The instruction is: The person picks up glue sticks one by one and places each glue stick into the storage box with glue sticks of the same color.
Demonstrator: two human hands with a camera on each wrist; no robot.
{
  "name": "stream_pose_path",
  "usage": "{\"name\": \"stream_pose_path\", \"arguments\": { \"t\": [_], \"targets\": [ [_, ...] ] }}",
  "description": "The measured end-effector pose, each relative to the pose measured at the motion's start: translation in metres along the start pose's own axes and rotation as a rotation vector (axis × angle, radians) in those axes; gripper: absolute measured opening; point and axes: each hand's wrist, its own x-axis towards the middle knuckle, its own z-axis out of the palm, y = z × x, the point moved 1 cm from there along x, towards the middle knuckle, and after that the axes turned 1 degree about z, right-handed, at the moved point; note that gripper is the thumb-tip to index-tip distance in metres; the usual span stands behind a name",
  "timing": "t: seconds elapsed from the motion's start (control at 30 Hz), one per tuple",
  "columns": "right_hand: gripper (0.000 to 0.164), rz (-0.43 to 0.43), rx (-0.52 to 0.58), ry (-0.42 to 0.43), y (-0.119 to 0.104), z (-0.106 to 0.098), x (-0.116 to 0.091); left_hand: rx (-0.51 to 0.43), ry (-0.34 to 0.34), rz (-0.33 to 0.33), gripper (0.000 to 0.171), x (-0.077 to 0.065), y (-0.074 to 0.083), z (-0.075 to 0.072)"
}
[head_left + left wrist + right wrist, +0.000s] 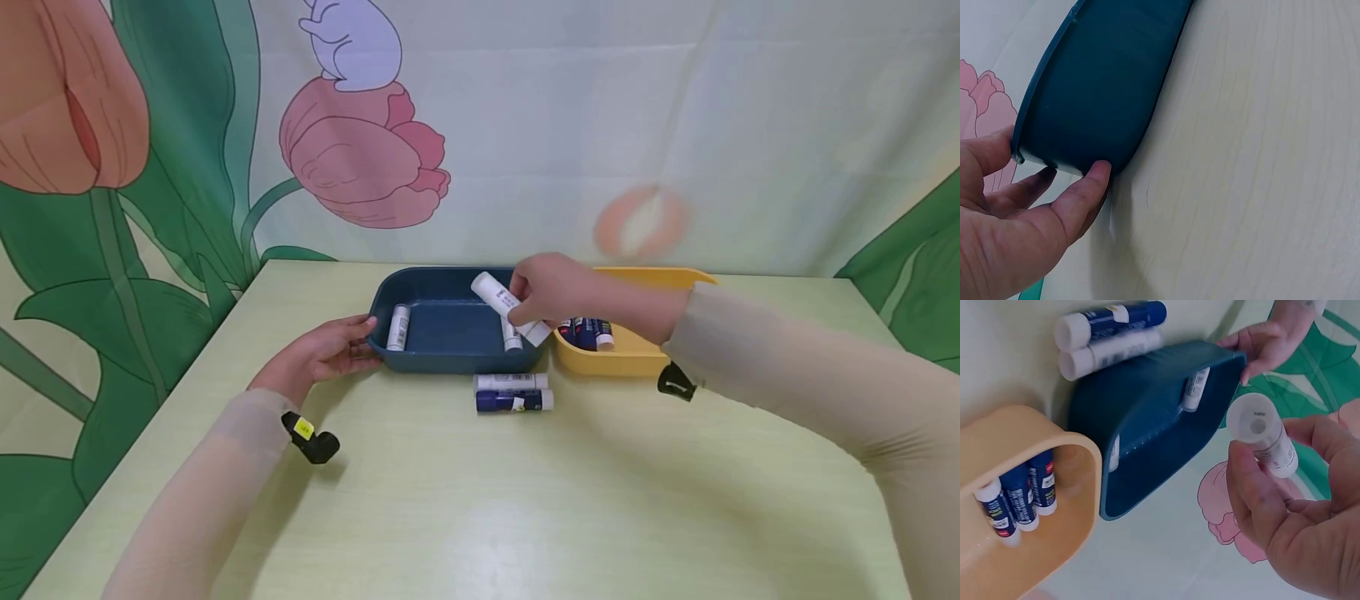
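In the head view my right hand pinches a white glue stick between thumb and fingers, tilted above the right end of the dark blue tray. The right wrist view shows the round end of this glue stick facing the camera. My left hand holds the tray's left end. In the left wrist view its thumb is at the rim and the fingertips press the outer wall. Inside the tray lie a white glue stick at the left and another at the right, partly hidden.
A yellow tray stands right beside the blue one, with several dark blue glue sticks in it. In front of the blue tray, a white glue stick and a dark blue one lie side by side on the table.
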Motion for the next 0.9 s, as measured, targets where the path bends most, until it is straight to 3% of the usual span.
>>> {"name": "stream_pose_path", "arguments": {
  "t": [0.17, 0.3, 0.5, 0.67, 0.9],
  "targets": [
    [0.017, 0.053, 0.051, -0.044, -0.009, -0.008, 0.02, 0.005, -0.003, 0.004, 0.064, -0.001, 0.0, 0.001],
    [0.019, 0.108, 0.116, -0.068, -0.008, -0.003, 0.043, 0.006, -0.004, 0.002, 0.064, -0.001, 0.0, 0.001],
    [0.029, 0.207, 0.225, -0.131, -0.004, 0.024, 0.081, -0.005, -0.007, 0.004, 0.063, 0.0, 0.0, 0.001],
    [0.04, 0.246, 0.334, -0.145, -0.003, 0.046, 0.097, 0.004, -0.008, 0.009, 0.062, -0.001, 0.0, 0.001],
    [0.032, 0.247, 0.266, -0.098, 0.009, 0.08, 0.123, -0.001, 0.002, 0.01, 0.062, 0.002, 0.0, -0.001]
  ]
}}
